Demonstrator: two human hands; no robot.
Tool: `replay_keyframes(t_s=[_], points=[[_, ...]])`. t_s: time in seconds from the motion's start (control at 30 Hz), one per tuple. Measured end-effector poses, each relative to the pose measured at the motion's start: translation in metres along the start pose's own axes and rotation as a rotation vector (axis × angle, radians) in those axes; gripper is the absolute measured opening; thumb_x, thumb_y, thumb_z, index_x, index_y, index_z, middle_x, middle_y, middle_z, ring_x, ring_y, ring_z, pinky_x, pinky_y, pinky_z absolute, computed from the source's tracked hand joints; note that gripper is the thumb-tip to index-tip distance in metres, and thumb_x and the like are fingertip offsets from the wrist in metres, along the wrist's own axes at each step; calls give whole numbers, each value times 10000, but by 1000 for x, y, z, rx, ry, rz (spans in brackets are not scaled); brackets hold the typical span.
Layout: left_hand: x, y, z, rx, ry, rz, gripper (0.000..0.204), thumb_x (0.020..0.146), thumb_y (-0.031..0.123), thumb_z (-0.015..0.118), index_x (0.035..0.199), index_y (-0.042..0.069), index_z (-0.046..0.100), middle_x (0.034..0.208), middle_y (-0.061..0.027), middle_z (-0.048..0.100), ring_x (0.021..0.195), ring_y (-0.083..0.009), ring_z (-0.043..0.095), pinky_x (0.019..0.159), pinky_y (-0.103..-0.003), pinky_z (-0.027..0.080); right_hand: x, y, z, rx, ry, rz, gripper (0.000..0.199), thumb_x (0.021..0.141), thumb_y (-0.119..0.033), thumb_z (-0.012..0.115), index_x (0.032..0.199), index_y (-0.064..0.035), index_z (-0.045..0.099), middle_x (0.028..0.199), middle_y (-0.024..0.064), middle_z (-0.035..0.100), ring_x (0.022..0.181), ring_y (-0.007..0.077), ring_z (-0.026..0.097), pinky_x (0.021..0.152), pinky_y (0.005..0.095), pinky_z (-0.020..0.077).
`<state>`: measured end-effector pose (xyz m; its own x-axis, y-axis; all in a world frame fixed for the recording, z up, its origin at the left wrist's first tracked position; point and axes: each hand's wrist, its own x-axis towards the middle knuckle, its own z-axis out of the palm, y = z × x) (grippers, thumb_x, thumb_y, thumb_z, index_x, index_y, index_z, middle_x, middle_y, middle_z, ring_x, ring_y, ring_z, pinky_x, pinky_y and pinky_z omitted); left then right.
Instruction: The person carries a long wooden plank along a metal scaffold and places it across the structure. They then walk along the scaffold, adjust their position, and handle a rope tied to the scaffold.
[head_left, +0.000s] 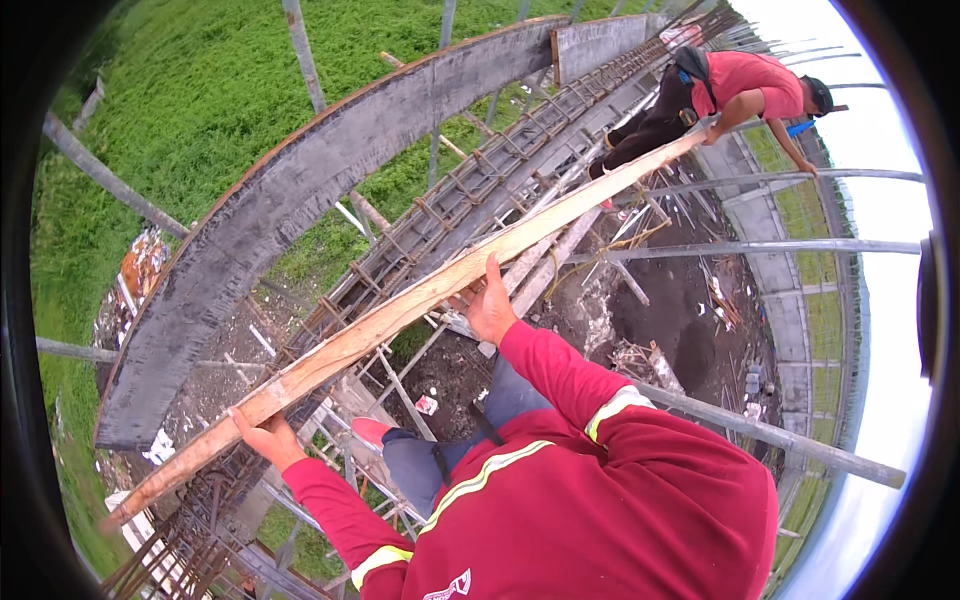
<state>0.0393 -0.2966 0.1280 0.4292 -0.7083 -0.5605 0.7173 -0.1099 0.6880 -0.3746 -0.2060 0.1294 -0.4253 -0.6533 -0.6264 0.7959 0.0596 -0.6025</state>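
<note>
A long wooden plank (400, 311) slants across my front, from the lower left up to the far right. My left hand (270, 441) grips its lower edge near the left end, thumb up against the wood. My right hand (488, 308) holds the same edge around the plank's middle, with the thumb upright along its face. At the far end, a co-worker in a red shirt (745, 80) bends down with one hand on the plank. That person's other hand reaches toward a metal pipe.
A tall curved form panel (290, 175) stands at the left, beside a long rebar cage (520, 140). Metal pipes (760, 430) jut across the right side. Far below my feet lie dirt and scrap wood; bundled rebar ends (190, 545) stick out at the lower left.
</note>
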Motion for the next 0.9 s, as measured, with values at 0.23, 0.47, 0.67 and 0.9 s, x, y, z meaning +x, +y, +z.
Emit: replay_keyframes(t_s=[0.23, 0.47, 0.67, 0.9], points=[[-4, 2, -12, -16, -19, 6, 600, 896, 354, 649, 1341, 8, 444, 1251, -162, 520, 1136, -320, 513, 988, -471, 424, -64, 113, 74, 59, -352, 398, 686, 840, -642, 577, 1324, -185, 412, 1366, 88, 444, 1286, 269, 384, 1108, 539, 212], [10, 28, -34, -31, -86, -226, 944, 803, 592, 664, 1399, -42, 298, 1337, -177, 412, 1214, -307, 438, 1028, -509, 391, -56, 114, 94, 137, -208, 379, 464, 899, -462, 620, 1183, -105, 537, 1190, 79, 588, 1129, 262, 552, 1006, 455, 432], [67, 120, -98, -28, 171, 27, 1184, 716, 706, 664, 1386, -118, 142, 1343, -204, 348, 1197, -323, 443, 1039, -549, 376, -61, 113, 95, 122, -227, 348, 479, 901, -462, 616, 1176, -80, 528, 1178, 111, 579, 1121, 269, 558, 1010, 466, 443], [131, 169, -108, 300, 59, 171, 778, 850, 540, 642, 1338, -6, 379, 1281, -166, 464, 1134, -287, 497, 927, -456, 444, -59, 115, 94, 125, -220, 353, 558, 881, -462, 644, 1222, -49, 484, 1206, 123, 563, 1127, 257, 552, 1004, 461, 443]])
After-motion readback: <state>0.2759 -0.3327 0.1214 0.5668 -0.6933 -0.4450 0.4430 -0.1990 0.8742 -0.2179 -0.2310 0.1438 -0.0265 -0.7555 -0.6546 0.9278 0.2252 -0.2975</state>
